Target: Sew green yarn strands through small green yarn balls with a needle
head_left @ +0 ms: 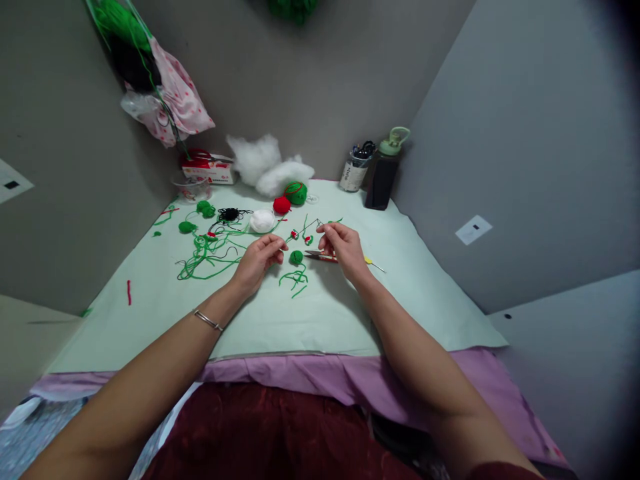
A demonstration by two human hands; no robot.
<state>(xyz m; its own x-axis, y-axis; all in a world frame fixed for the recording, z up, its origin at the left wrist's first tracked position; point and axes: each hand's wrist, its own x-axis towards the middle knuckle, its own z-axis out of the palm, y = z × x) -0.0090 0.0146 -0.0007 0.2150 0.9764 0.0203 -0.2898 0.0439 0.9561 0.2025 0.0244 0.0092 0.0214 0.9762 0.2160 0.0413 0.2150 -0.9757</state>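
Observation:
My left hand [261, 261] is closed in a pinch above the table. Opposite it, my right hand [343, 245] pinches with thumb and forefinger. A thin dark thread [306, 228] runs between the two hands, peaking near my right fingertips. Between them lie two small red, white and green pieces [294, 234]. Nearer to me is a small green ball [297, 257] with loose green yarn ends [295, 277] below it. Scissors [320, 256] with red handles lie partly hidden under my right hand. A hook with a yellow handle [376, 265] pokes out to its right.
Tangled green yarn [200, 263] spreads at the left, with black yarn [230, 214] behind. White [262, 221], red [282, 205] and green [299, 195] yarn balls stand before white stuffing [255, 160]. A dark bottle [383, 177] and a pen cup [353, 175] stand back right.

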